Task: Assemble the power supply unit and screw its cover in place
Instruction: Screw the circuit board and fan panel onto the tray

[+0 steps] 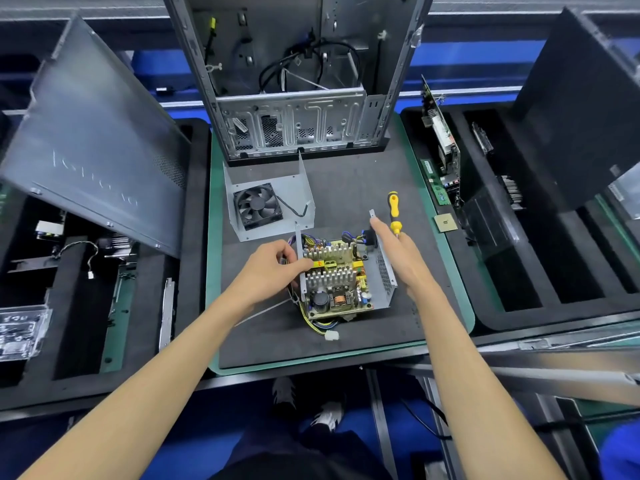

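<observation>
Both hands (273,268) (401,254) flank the open power supply (341,275)

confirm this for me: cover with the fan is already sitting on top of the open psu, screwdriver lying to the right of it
Not quite. In the head view the cover with the fan lies apart on the mat, behind the open power supply, whose board is exposed. The screwdriver does lie to the right.

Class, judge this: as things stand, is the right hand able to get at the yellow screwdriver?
Probably yes. The right hand, fingers straight, lies beside the yellow screwdriver on the mat, at its lower end; nothing stands between them.
</observation>
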### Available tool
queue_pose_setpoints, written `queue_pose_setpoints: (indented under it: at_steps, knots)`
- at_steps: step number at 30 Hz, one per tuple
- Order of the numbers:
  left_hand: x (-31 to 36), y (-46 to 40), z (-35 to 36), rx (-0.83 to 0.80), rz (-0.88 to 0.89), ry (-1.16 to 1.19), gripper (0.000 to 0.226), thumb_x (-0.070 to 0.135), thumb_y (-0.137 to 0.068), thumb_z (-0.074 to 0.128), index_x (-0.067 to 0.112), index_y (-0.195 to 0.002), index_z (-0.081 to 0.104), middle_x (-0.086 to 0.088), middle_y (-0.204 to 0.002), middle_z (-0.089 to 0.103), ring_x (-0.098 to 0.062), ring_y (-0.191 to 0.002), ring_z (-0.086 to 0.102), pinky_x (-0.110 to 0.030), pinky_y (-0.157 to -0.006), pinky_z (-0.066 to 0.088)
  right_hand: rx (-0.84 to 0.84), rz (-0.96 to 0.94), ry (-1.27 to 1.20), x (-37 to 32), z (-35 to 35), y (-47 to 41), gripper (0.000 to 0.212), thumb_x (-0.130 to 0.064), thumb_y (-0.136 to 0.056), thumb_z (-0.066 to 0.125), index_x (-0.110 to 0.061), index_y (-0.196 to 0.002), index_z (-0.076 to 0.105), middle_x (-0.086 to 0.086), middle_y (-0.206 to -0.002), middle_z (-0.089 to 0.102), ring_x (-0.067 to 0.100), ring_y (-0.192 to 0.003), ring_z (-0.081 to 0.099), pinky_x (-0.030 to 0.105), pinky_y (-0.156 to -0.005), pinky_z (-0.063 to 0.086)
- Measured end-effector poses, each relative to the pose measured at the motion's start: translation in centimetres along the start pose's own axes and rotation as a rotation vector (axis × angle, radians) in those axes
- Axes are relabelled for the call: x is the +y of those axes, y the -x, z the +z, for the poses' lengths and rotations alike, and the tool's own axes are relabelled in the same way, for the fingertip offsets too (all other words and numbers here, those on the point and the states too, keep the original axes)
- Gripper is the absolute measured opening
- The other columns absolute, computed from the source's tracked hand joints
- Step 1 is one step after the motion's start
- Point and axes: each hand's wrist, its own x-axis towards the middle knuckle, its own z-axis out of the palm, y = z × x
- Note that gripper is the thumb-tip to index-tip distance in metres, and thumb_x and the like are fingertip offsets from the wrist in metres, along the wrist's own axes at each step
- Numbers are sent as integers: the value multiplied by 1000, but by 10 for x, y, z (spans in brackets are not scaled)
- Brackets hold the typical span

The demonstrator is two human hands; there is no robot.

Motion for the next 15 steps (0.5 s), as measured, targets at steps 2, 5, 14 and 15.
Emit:
queue_pose_setpoints:
  at_steps: [2, 5, 14, 15]
  knots:
    - [2, -1, 0, -6, -12, -28, 36, 46, -84, 77, 15, -80, 58, 6, -61, 67, 1, -51, 51, -28, -61, 40, 111, -97, 62, -4, -1, -1, 51, -63, -103, 41, -15, -90, 52, 4, -93, 58, 24, -89, 54, 31, -67, 40]
    - [7, -3, -1, -2, -14, -77, 42, 51, -82, 77, 17, -77, 53, 7, -65, 63, -9, -61, 51, -29, -62, 42, 249, -211, 85, -10, -2, -3, 52, -48, -111, 26, -15, -74, 42, 1, -74, 49, 20, -70, 44, 35, -61, 31]
    - [16, -7, -10, 0, -21, -286, 51, 69, -87, 60, 18, -79, 58, 6, -74, 65, -11, -72, 61, -33, -70, 48, 132, -355, 291, -27, -12, -14, 29, -28, -110, 35, -23, -105, 63, -5, -70, 53, 13, -60, 44, 34, -56, 30]
    - [18, -8, -14, 43, -7, -313, 50, 69, -89, 57, 19, -79, 59, 7, -77, 65, -11, -78, 61, -34, -73, 48, 121, -354, 311, -29, -11, -15, 30, -29, -109, 34, -24, -104, 64, -5, -69, 52, 13, -60, 44, 35, -55, 29]
